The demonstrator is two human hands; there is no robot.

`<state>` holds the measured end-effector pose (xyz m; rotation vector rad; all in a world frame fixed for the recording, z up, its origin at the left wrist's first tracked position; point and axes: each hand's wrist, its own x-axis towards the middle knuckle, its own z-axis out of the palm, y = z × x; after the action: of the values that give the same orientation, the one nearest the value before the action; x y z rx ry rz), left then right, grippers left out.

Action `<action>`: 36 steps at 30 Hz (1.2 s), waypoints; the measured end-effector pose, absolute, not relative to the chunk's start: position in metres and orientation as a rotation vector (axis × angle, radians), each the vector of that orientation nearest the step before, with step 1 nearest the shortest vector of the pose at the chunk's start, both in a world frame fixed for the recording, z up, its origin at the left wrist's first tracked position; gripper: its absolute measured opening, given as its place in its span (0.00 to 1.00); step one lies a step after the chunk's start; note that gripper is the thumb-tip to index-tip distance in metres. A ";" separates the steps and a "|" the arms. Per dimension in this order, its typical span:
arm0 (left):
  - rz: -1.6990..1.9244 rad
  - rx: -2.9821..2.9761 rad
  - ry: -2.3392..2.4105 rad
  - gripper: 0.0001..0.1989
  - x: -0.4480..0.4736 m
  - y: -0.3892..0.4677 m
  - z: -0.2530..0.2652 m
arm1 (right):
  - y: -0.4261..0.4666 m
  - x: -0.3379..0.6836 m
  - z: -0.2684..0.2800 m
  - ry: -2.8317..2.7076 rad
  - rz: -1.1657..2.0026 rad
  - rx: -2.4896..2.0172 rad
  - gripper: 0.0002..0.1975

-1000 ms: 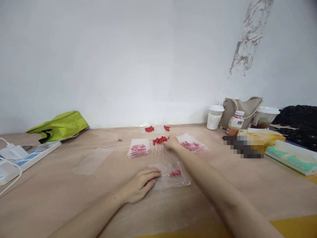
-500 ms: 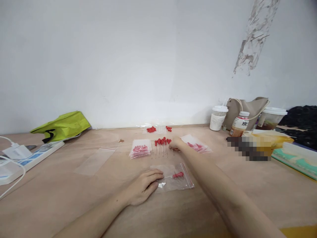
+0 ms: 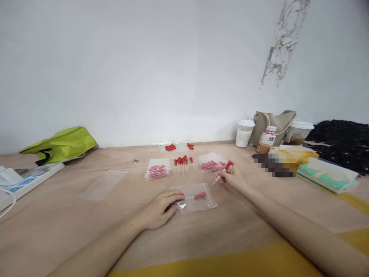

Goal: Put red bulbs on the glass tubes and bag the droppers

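My right hand [image 3: 230,176] pinches a glass dropper with a red rubber bulb [image 3: 228,165], its tip pointing down and left above the table. Under the fingers of my left hand [image 3: 164,207] is the left end of a clear zip bag [image 3: 198,207], lying flat with its red-lined zip side to the right. Inside that bag shows one dropper [image 3: 200,195] with a red bulb. Behind the bag lie several loose droppers [image 3: 181,161], one a little apart on the right. Stacks of filled bags lie left [image 3: 157,169] and right [image 3: 211,163] of them.
Red bulbs [image 3: 170,147] lie on clear plastic by the wall. An empty clear bag [image 3: 108,184] lies left, near a power strip [image 3: 43,177] and a yellow-green bag [image 3: 62,144]. Cups, a bottle [image 3: 266,140] and a tissue pack [image 3: 325,173] stand or lie right.
My right hand has come from the loose droppers toward me and to the right, now carrying one dropper. My left hand stays at the bag. The whole view has shifted slightly.
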<state>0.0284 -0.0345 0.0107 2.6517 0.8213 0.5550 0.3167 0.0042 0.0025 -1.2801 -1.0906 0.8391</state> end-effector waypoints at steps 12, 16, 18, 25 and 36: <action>0.514 2.600 0.920 0.22 0.025 -0.036 0.008 | -0.014 0.289 -0.016 -0.853 1.194 -1.136 0.17; 0.502 2.588 0.911 0.22 0.025 -0.037 0.010 | -0.019 0.292 -0.015 -1.022 1.255 -1.127 0.09; 0.506 2.572 0.929 0.22 0.026 -0.037 0.011 | -0.022 0.296 -0.014 -1.162 1.267 -1.150 0.10; 0.536 2.531 0.939 0.25 0.026 -0.036 0.011 | -0.028 0.298 -0.010 -1.229 1.268 -1.128 0.19; 0.543 2.523 0.925 0.24 0.027 -0.035 0.011 | -0.023 0.285 -0.014 -1.597 1.128 -1.147 0.13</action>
<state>0.0272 -0.0350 0.0107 2.5231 0.9250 0.5427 0.2851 -0.0225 -0.0140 -1.1469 -1.5971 1.1279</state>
